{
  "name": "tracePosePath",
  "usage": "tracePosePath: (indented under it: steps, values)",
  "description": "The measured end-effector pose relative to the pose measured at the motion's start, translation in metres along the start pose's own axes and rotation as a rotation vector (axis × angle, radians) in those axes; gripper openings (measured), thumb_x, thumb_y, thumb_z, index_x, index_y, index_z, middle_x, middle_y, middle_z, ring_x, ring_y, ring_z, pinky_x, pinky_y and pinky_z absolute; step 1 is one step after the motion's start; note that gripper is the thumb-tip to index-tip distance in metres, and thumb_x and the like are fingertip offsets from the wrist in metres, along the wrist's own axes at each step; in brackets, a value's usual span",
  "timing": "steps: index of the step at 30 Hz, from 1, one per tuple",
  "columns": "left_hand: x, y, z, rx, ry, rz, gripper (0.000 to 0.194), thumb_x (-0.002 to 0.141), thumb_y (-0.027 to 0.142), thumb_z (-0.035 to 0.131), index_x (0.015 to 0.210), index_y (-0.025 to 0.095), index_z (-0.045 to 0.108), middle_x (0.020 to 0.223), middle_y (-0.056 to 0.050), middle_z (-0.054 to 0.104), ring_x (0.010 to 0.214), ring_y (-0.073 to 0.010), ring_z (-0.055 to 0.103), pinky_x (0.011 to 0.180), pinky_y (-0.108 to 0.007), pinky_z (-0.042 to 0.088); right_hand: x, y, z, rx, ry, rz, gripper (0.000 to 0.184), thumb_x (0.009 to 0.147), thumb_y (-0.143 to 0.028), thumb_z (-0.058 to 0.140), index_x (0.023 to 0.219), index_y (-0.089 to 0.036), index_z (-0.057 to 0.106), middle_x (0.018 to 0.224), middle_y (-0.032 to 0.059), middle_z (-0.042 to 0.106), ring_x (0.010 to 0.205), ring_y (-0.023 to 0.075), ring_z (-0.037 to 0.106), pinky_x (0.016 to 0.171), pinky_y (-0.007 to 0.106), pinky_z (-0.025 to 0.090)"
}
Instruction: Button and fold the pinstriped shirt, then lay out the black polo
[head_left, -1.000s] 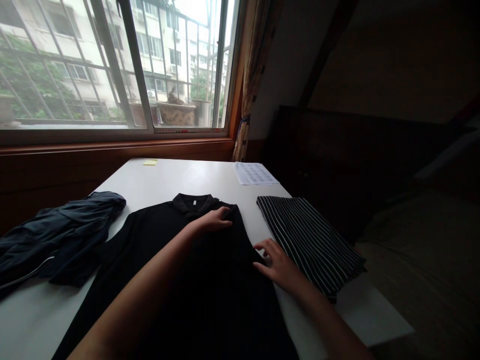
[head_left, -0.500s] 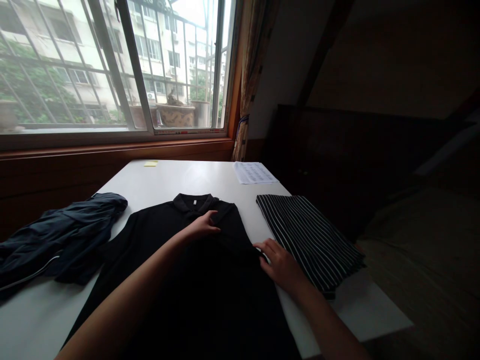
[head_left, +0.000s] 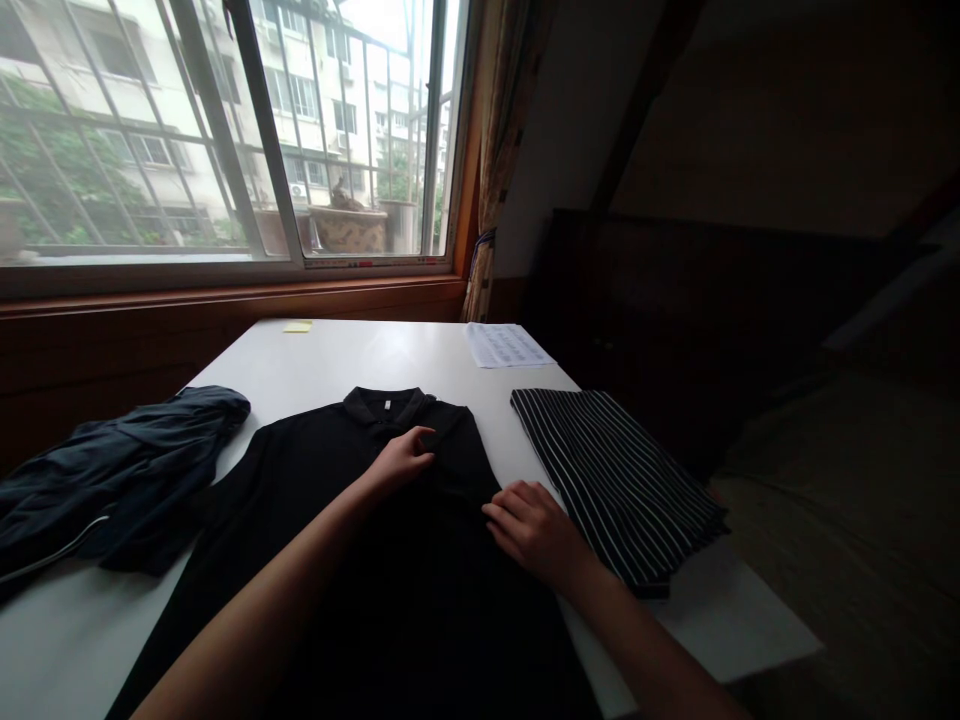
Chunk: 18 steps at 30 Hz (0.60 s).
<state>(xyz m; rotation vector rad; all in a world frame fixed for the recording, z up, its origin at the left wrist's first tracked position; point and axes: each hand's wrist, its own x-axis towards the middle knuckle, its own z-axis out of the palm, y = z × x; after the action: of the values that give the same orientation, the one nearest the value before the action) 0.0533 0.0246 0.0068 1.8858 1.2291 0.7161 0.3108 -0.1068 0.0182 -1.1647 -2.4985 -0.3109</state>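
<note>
A black polo shirt [head_left: 450,600] lies spread on the white table [head_left: 337,352], its collar at the far end and a small white label inside the neck. Over the upper chest, below the collar, is my left hand [head_left: 403,457], its thumb and forefinger apart and its other fingers hidden from view. My right hand [head_left: 531,525] is at the shirt's right side, its fingers bent together on the edge cloth around the sleeve. Dark fabric hides exactly how much cloth it grips.
Folded black-and-white striped fabric [head_left: 615,480] lies to the right. A crumpled dark navy garment [head_left: 135,460] lies to the left, near the shirt's left sleeve. Printed papers [head_left: 506,346] and a yellow sticky note [head_left: 298,326] sit at the far edge, below a window [head_left: 360,130].
My right hand has moved a little left, from the shirt's right edge inward over the cloth, and the sleeve edge there has come in with it. My left hand has barely shifted.
</note>
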Motion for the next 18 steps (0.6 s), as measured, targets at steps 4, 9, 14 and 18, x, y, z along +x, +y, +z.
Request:
tracePosePath:
  steps: [4, 9, 14, 18]
  values:
    - [-0.0001, -0.0008, 0.0002, 0.005, 0.020, 0.013, 0.046, 0.079, 0.027, 0.063, 0.125, 0.018, 0.062, 0.082, 0.000, 0.065, 0.069, -0.0154, 0.062, 0.064, -0.024, 0.047, 0.0021, -0.0008, 0.0007, -0.013, 0.000, 0.010, 0.010, 0.091, -0.020, 0.064, 0.099, -0.022, 0.070, 0.093, 0.0052, 0.069, 0.095, 0.0232, 0.058, 0.086, 0.040, 0.042]
    - [-0.0004, -0.0005, 0.0004, 0.010, 0.054, 0.011, 0.043, 0.080, 0.024, 0.062, 0.122, 0.018, 0.062, 0.082, 0.000, 0.067, 0.070, -0.0156, 0.063, 0.064, -0.024, 0.048, -0.0008, 0.0023, 0.0014, 0.028, -0.023, 0.007, 0.023, 0.090, -0.021, 0.066, 0.113, -0.023, 0.067, 0.104, 0.0054, 0.069, 0.101, 0.0241, 0.057, 0.091, 0.041, 0.042]
    - [-0.0008, -0.0005, 0.0024, 0.020, 0.105, 0.007, 0.041, 0.081, 0.023, 0.060, 0.121, 0.017, 0.062, 0.081, 0.000, 0.066, 0.070, -0.0151, 0.063, 0.064, -0.024, 0.048, 0.0007, 0.0028, 0.0014, 0.025, -0.042, 0.037, 0.019, 0.090, -0.017, 0.065, 0.108, -0.022, 0.068, 0.098, 0.0053, 0.068, 0.096, 0.0238, 0.057, 0.089, 0.041, 0.042]
    - [-0.0018, 0.0005, 0.0036, 0.043, 0.119, 0.019, 0.040, 0.081, 0.020, 0.059, 0.120, 0.017, 0.062, 0.082, 0.000, 0.066, 0.071, -0.0147, 0.064, 0.065, -0.023, 0.048, 0.0020, 0.0012, 0.0023, 0.005, -0.021, 0.055, 0.012, 0.088, -0.015, 0.063, 0.098, -0.021, 0.068, 0.091, 0.0057, 0.067, 0.093, 0.0246, 0.057, 0.086, 0.041, 0.043]
